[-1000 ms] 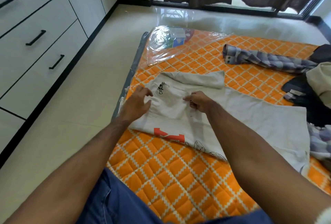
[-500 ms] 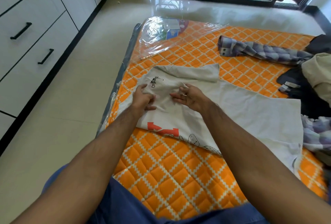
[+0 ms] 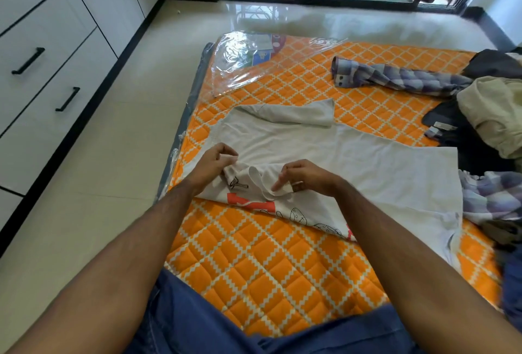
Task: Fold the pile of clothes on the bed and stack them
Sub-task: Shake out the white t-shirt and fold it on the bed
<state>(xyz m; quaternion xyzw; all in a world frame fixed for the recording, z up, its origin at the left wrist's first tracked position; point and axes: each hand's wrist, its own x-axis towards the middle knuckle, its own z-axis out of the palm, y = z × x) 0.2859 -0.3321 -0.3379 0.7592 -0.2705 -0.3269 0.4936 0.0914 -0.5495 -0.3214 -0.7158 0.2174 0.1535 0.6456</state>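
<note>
Both my left hand (image 3: 212, 165) and right hand (image 3: 303, 177) pinch the white t-shirt (image 3: 339, 153) on the bed (image 3: 268, 263); pile (image 3: 491, 127) looks unsorted, I think.

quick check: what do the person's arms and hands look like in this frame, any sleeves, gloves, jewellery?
Both forearms are bare up to the frame edge: no sleeves, gloves or watch visible. The left hand shows no jewellery. The right hand has what looks like a pale ring on one finger, too small to be sure. Blue denim trousers cover the legs at the bottom.

Orange quilted bed (image 3: 268, 263) bears white shirt (image 3: 353, 161), clothes pile (image 3: 491, 127).
</note>
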